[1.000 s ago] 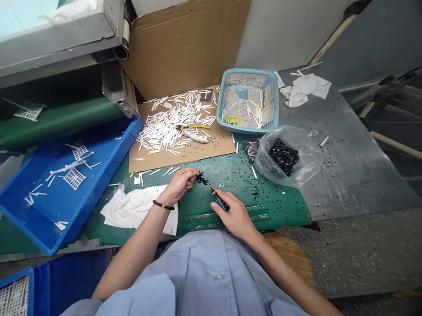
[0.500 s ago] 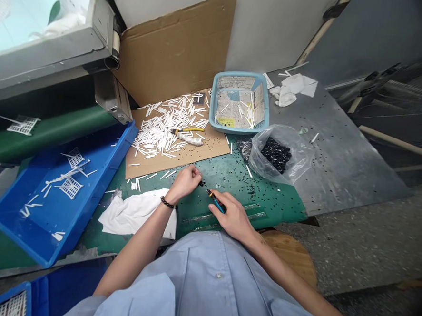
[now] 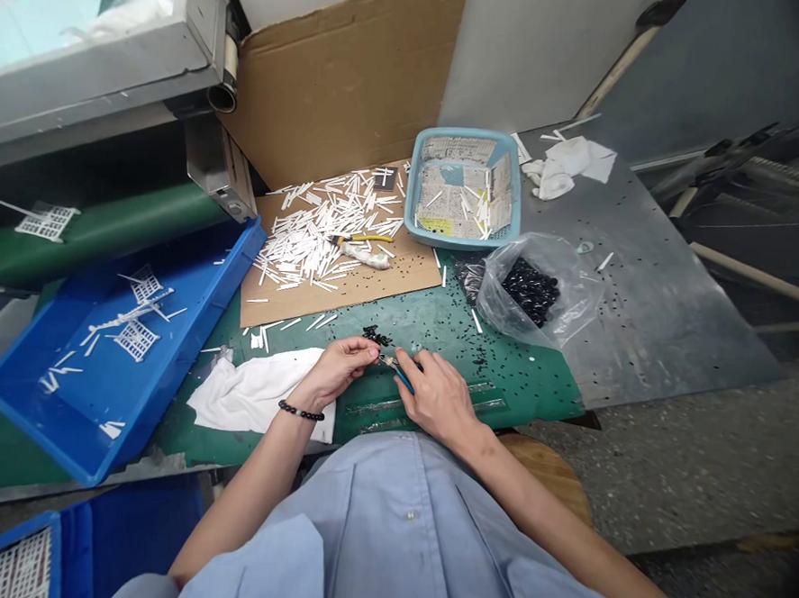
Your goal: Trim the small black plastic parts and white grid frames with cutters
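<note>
My right hand (image 3: 442,396) is wrapped around blue-handled nippers (image 3: 407,370), their jaws pointing left. Thumb and fingers of my left hand (image 3: 337,367) are pinched together right at the tips of those jaws. Whatever sits in that pinch is too small to make out. Just beyond the fingertips lies a little heap of small black pieces (image 3: 376,335) on the green mat (image 3: 426,314). Below my left wrist a white cloth (image 3: 248,394) is spread out.
White sticks (image 3: 322,231) cover a cardboard sheet, with yellow-handled pliers (image 3: 369,238) among them. Behind stands a light blue basket (image 3: 461,243) lined with newspaper. A clear bag (image 3: 576,296) holds black pieces (image 3: 528,292). At left is a blue tray (image 3: 96,389).
My left hand has drawn back toward me, uncovering the small black heap. The nippers' jaws, apart from it before, now meet its fingertips. The view has shifted slightly.
</note>
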Demonstrator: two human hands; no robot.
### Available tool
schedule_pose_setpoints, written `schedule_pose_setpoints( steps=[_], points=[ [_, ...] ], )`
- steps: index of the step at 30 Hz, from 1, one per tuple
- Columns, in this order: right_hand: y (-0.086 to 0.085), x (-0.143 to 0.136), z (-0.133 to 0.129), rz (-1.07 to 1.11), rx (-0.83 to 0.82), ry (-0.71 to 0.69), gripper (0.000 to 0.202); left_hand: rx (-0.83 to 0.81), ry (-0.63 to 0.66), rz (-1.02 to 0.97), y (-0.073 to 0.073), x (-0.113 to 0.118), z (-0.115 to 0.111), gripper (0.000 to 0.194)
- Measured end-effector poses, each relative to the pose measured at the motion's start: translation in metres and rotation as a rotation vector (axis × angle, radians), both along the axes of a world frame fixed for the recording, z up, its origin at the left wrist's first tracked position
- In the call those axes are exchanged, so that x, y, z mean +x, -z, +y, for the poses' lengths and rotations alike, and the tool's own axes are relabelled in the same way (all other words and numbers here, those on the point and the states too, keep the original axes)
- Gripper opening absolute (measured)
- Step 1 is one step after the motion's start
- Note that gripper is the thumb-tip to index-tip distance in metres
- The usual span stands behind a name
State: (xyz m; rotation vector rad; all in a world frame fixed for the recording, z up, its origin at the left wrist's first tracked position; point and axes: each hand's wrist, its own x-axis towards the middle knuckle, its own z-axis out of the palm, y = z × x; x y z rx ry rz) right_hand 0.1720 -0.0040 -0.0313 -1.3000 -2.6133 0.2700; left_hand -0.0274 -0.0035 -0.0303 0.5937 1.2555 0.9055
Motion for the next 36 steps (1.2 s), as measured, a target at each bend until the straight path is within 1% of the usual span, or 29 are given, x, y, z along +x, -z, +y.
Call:
schedule_pose_setpoints(
  steps=[8,16,20,22,24,27,29,31,32,33,34,36],
  points=[
    [0.001,0.001,-0.001,0.015,0.011,0.008,0.043,-0.002,0.010,0.053,-0.003,0.002,0.002,0.036],
    [-0.006,0.001,-0.002,-0.059,-0.008,-0.043,0.041,-0.054,0.120,0.115,-0.006,-0.002,0.004,0.035],
    [-0.001,0.000,-0.005,-0.095,-0.060,-0.035,0.037,-0.037,0.153,0.157,-0.005,0.000,0.003,0.033],
    [0.004,0.000,-0.007,-0.080,-0.076,-0.029,0.037,-0.027,0.163,0.147,-0.003,0.000,0.002,0.032],
    [0.009,0.000,-0.007,-0.034,-0.071,-0.015,0.036,-0.028,0.137,0.106,-0.003,-0.001,0.002,0.030],
    [0.014,0.000,-0.008,0.049,-0.042,0.031,0.036,-0.031,0.018,-0.004,-0.002,-0.007,0.004,0.029],
    [0.017,0.002,-0.007,0.081,-0.027,0.056,0.036,-0.038,-0.057,-0.092,0.000,-0.012,0.008,0.026],
    [0.020,0.004,-0.006,0.094,-0.015,0.067,0.035,-0.039,-0.082,-0.117,0.002,-0.014,0.015,0.027],
    [0.021,0.004,-0.005,0.098,-0.011,0.068,0.035,-0.026,-0.081,-0.068,0.003,-0.014,0.019,0.028],
    [0.021,0.005,-0.005,0.102,-0.010,0.067,0.035,0.005,-0.073,0.035,0.005,-0.013,0.024,0.028],
    [0.022,0.005,-0.005,0.105,-0.010,0.067,0.035,0.051,-0.053,0.189,0.006,-0.012,0.028,0.026],
    [0.023,0.005,-0.004,0.106,-0.014,0.067,0.035,0.178,0.036,0.582,0.008,-0.007,0.037,0.020]
  ],
)
